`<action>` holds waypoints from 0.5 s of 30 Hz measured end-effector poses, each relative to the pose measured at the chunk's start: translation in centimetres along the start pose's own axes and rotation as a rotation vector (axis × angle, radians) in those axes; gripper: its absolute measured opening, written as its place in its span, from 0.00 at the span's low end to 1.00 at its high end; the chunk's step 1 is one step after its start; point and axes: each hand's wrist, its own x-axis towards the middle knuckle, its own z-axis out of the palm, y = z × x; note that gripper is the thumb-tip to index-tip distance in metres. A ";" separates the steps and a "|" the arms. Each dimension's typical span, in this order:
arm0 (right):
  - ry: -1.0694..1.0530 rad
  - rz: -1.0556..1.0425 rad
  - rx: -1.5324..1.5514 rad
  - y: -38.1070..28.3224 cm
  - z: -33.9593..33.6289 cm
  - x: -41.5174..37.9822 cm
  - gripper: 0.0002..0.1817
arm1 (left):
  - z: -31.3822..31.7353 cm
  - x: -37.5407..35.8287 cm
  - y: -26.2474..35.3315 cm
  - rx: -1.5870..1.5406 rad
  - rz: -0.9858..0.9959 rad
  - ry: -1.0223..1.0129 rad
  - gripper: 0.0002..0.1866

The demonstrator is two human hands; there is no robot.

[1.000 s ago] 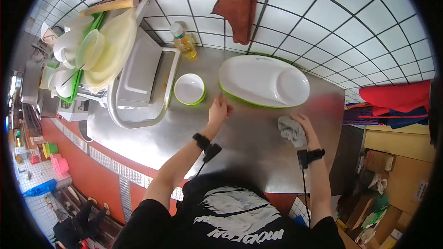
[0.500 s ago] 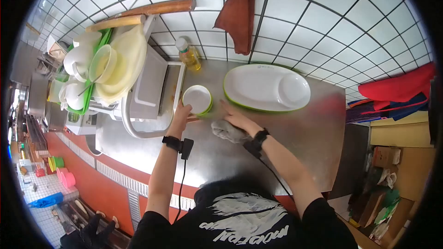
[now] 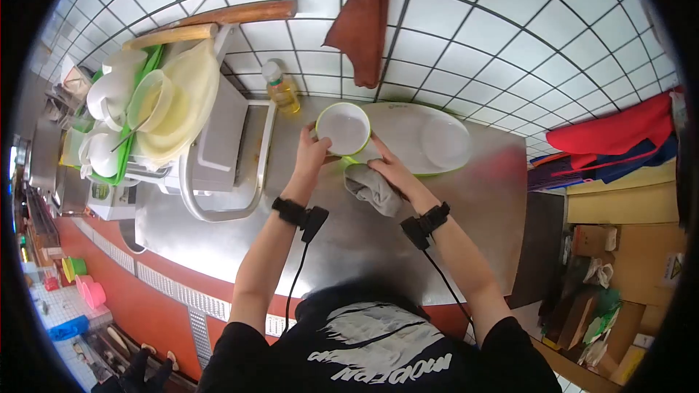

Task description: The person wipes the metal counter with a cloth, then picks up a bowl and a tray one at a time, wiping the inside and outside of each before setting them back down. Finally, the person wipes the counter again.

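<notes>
A round white bowl with a green rim (image 3: 343, 129) is held up above the steel counter, overlapping the left end of a long white oval dish (image 3: 408, 127). My left hand (image 3: 313, 154) grips the bowl's left side, thumb at the rim. At the bowl's lower right is my right hand (image 3: 393, 173), its fingers closed on a grey cloth (image 3: 373, 191) that hangs below them; one finger reaches up to the bowl's side. Part of another green edge shows beneath the bowl, too covered to make out.
An oil bottle (image 3: 282, 89) stands against the tiled wall. To the left, a green rack (image 3: 131, 138) holds white cups and bowls beside a curved metal rail (image 3: 191, 196). A brown cloth (image 3: 362, 29) hangs on the wall, and red cloth (image 3: 619, 127) hangs at the right.
The bowl has been lifted and moved right, held by my left hand. My right hand has taken hold of the grey cloth and come in beside the bowl. The view has shifted slightly.
</notes>
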 end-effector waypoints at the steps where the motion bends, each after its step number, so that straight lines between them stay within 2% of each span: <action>1: 0.037 -0.002 0.104 -0.3 -0.9 -0.2 0.42 | 1.1 1.2 -0.4 0.023 -0.038 -0.023 0.36; 2: 0.078 -0.005 0.210 -0.5 -1.7 -0.7 0.41 | 2.0 2.1 -0.9 0.021 -0.036 -0.046 0.36; 3: 0.149 -0.071 0.229 0.0 -2.1 -1.0 0.34 | 2.6 3.1 -1.6 0.030 -0.048 -0.046 0.36; 4: 0.174 -0.077 0.227 0.1 -2.4 -1.7 0.34 | 3.1 3.8 -1.9 0.041 -0.061 -0.046 0.35; 6: 0.250 0.003 0.266 0.9 -2.8 -3.5 0.23 | 3.9 4.7 -2.8 0.058 -0.061 -0.046 0.34; 7: 0.284 -0.041 0.211 2.1 -3.0 -4.6 0.18 | 4.1 5.0 -3.2 0.073 -0.060 -0.022 0.33; 8: 0.314 -0.044 0.216 3.3 -3.0 -6.0 0.18 | 4.2 5.3 -3.5 0.082 -0.065 -0.050 0.33; 10: 0.527 -0.083 -0.214 5.7 -2.5 -9.0 0.15 | 4.1 5.5 -4.0 -0.061 -0.074 -0.070 0.33; 11: 0.557 -0.082 -0.207 6.9 -2.1 -10.3 0.15 | 4.2 5.6 -4.0 -0.049 -0.079 -0.098 0.33; 13: 0.589 -0.087 -0.460 8.8 -0.8 -13.0 0.18 | 4.6 5.4 -4.0 0.024 -0.085 -0.031 0.31; 15: 0.470 -0.095 -0.656 9.3 1.6 -14.9 0.20 | 3.9 5.4 -4.5 0.026 -0.038 -0.087 0.30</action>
